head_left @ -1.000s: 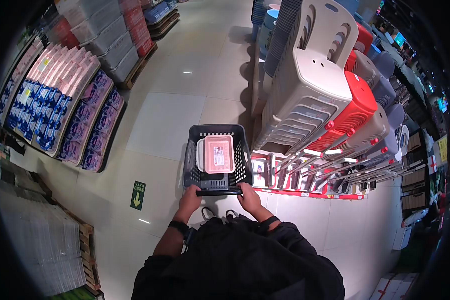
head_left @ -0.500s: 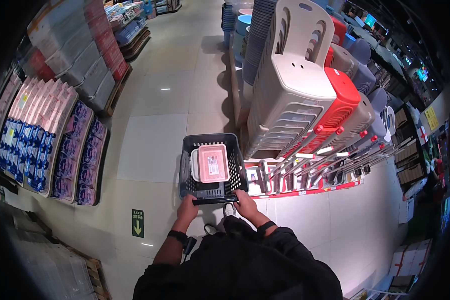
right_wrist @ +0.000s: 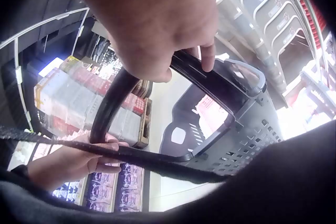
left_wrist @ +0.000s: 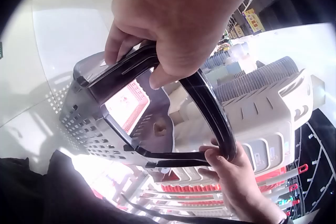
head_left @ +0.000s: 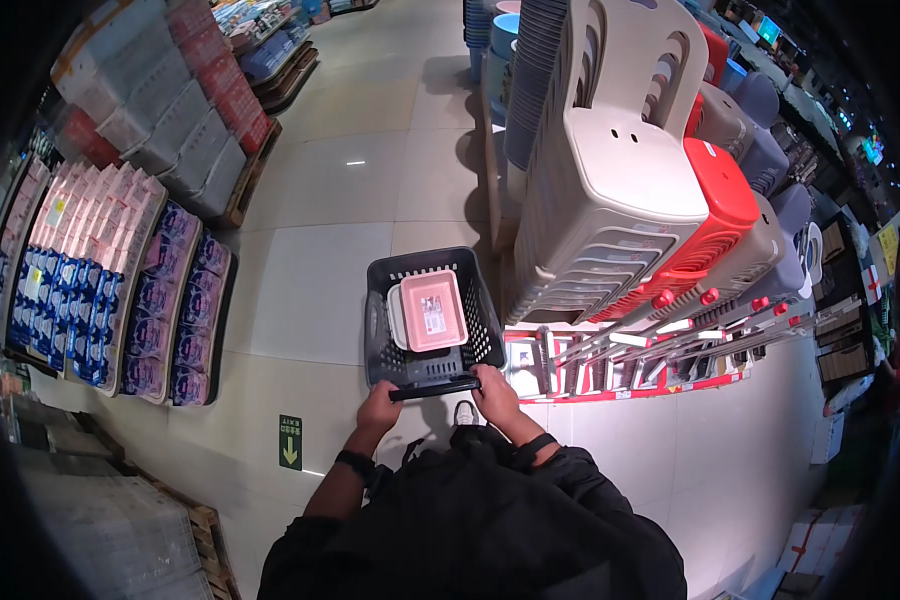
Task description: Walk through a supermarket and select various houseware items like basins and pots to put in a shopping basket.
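A dark grey shopping basket point(head_left: 378, 325) with perforated walls hangs in front of the body, over the tiled floor. Its black handle point(head_left: 436, 387) is gripped at both corners. My left hand point(head_left: 379, 408) curls round the left corner, and my right hand point(head_left: 496, 397) holds the right one. Inside lies a pink plastic tray point(head_left: 448, 335) with a white label, on top of a white tray point(head_left: 397, 318) that shows only along its left side. In the left wrist view the left hand point(left_wrist: 168, 29) has its fingers and thumb wrapped over the handle; the right wrist view shows the right hand point(right_wrist: 157, 29) doing likewise.
Tall stacks of beige and red plastic chairs point(head_left: 635, 165) stand close on the right, with long-handled mops or brooms point(head_left: 660, 340) before them. Left are racks of blue and pink packages point(head_left: 90, 270) and stacked crates point(head_left: 160, 110). A tiled aisle point(head_left: 355, 190) runs ahead; a green exit sign point(head_left: 290, 442) marks the floor.
The floor exit sign and left racks have shifted lower in view as the person walks forward, and the view has swung slightly. Both hands keep their grip on the basket handle.
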Action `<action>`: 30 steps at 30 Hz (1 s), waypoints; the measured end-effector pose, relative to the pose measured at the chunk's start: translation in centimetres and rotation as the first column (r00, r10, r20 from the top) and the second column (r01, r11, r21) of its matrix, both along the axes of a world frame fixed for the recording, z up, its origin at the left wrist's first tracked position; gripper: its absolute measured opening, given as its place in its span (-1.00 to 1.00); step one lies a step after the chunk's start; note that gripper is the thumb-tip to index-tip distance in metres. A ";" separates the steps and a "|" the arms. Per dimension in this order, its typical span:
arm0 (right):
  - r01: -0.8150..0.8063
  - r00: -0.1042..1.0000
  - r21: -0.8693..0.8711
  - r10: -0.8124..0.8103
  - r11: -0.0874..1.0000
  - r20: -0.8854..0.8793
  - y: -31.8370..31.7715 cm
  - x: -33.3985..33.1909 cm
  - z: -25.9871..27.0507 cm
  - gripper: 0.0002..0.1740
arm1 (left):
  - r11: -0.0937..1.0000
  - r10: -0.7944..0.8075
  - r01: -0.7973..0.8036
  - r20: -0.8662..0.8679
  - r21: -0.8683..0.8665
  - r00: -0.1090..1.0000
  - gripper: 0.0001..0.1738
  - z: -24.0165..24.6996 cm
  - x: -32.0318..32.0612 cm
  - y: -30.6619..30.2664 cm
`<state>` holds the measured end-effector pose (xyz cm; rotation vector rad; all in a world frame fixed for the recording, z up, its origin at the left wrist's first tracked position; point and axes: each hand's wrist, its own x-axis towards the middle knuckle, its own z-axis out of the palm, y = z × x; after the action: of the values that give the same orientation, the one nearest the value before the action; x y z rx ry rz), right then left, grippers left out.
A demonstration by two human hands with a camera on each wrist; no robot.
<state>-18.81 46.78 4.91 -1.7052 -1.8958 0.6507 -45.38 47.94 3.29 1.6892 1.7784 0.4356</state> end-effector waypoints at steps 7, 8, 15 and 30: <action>-0.095 0.995 0.025 0.094 0.995 0.025 4.2 0.6 -0.3 -0.57 | 0.998 0.034 -0.036 0.046 0.049 0.998 -0.77 0.0 0.0 3.5; -0.092 0.996 0.017 0.091 0.996 0.024 5.3 1.4 -0.1 -0.57 | 0.999 0.031 -0.033 0.047 0.041 0.998 -0.77 0.0 0.7 4.5; -0.051 0.999 0.031 0.052 0.998 -0.008 10.6 2.0 0.4 -0.60 | 0.996 0.088 -0.088 0.023 -0.029 0.996 -0.73 1.0 2.1 9.7; 0.008 1.000 -0.003 -0.008 1.000 -0.013 21.3 1.4 0.2 -0.57 | 0.999 -0.027 0.025 0.041 0.044 0.999 -0.76 0.0 1.3 21.7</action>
<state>-17.44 68.09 5.13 -1.7053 -1.8794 0.6604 -44.09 69.64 3.33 1.7193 1.7269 0.4973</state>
